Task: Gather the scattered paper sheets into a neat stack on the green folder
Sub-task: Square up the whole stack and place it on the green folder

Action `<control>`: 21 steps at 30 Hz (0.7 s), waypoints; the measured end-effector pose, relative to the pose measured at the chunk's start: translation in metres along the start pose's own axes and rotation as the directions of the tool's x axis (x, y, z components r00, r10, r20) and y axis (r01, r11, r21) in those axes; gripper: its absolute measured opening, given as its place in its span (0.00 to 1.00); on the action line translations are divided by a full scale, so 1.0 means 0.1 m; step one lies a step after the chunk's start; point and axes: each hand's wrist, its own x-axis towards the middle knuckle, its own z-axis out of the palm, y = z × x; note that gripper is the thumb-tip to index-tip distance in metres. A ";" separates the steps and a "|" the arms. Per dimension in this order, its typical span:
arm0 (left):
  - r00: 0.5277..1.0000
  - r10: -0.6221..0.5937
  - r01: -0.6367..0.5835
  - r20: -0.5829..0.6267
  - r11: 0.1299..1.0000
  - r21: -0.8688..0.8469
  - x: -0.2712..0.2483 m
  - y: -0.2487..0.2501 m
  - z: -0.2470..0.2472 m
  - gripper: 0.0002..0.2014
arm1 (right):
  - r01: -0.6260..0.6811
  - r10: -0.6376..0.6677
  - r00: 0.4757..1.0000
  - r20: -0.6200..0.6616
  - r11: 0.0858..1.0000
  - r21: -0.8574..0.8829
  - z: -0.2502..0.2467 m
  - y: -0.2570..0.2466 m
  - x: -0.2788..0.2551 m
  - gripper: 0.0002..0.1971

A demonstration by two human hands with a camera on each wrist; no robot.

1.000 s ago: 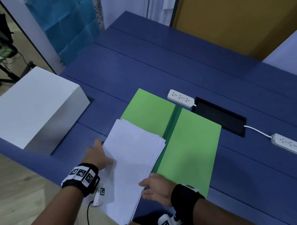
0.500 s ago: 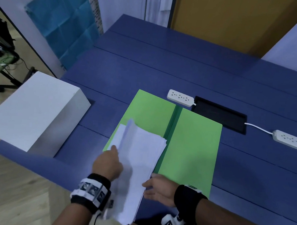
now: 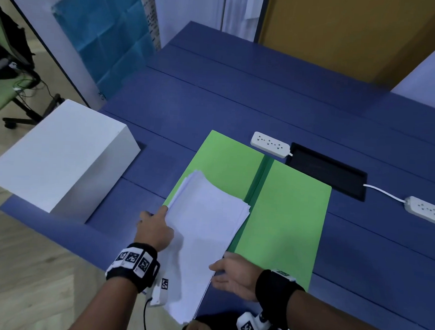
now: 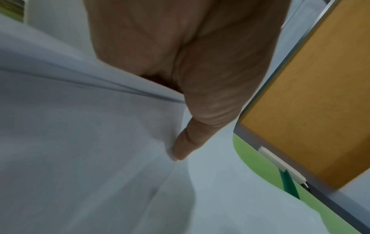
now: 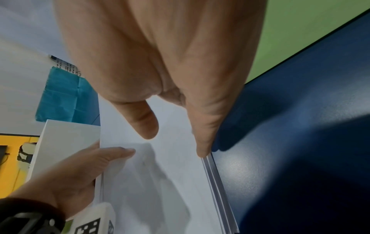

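My left hand [image 3: 155,230] is on the left side of the stack of paper sheets [image 3: 203,234]. My thumb lies on top of the sheets and my fingers go under the edge, so I am pinching the paper there. My right hand [image 3: 234,275] is on the right side of the stack, near the bottom. Its thumb sits on top of the paper and one finger presses along the right edge, so it holds the sheets too.

The top part of the stack lies on the left half of the green folder [image 3: 286,217]. The bottom part sticks out past the near edge of the blue tabletop [image 3: 239,101]. The far ends of the sheets are fanned out a little and do not line up.

A big white box [image 3: 59,158] sits at the left of the tabletop. Two white power strips [image 3: 270,147] lie behind the folder.
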 end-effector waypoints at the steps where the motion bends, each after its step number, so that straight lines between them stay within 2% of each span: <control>1: 0.999 -0.006 0.007 0.034 1.000 -0.005 0.02 0.01 -0.02 0.29 | 0.002 -0.002 1.000 -0.002 1.000 0.000 0.00 0.00 0.00 0.23; 3: 0.996 -0.006 0.009 0.090 1.000 -0.030 0.06 0.02 -0.04 0.31 | 0.006 -0.006 1.000 -0.008 1.000 -0.004 0.01 -0.02 -0.02 0.26; 6: 0.992 0.003 0.003 0.129 0.999 -0.045 0.09 0.02 -0.03 0.33 | 0.003 -0.003 1.000 -0.018 1.000 -0.012 0.01 -0.03 -0.02 0.35; 8: 0.991 0.008 -0.001 0.137 0.999 -0.055 0.10 0.00 0.00 0.34 | 0.003 -0.003 1.000 -0.017 1.000 0.001 0.01 -0.03 -0.03 0.35; 10: 0.990 0.035 -0.024 0.136 0.997 -0.077 0.11 -0.01 -0.01 0.34 | 0.001 -0.001 1.000 -0.023 1.000 0.002 0.00 -0.03 -0.02 0.32; 13: 0.985 0.067 -0.049 0.161 0.992 -0.115 0.21 -0.07 -0.04 0.31 | -0.015 0.015 0.999 -0.036 1.000 -0.008 -0.02 -0.03 -0.01 0.14; 16: 0.986 0.061 -0.049 0.157 0.995 -0.081 0.37 -0.19 -0.02 0.30 | -0.017 0.017 0.999 -0.036 1.000 -0.005 -0.04 -0.03 -0.04 0.11; 19: 0.981 0.109 -0.087 0.163 0.987 -0.139 0.25 -0.13 -0.13 0.26 | -0.009 0.007 0.999 -0.033 0.999 -0.039 -0.07 -0.03 -0.05 0.13; 21: 0.974 0.148 -0.123 0.173 0.981 -0.151 0.27 -0.17 -0.15 0.25 | 0.007 -0.009 0.999 -0.031 0.998 -0.062 -0.08 -0.04 -0.07 0.24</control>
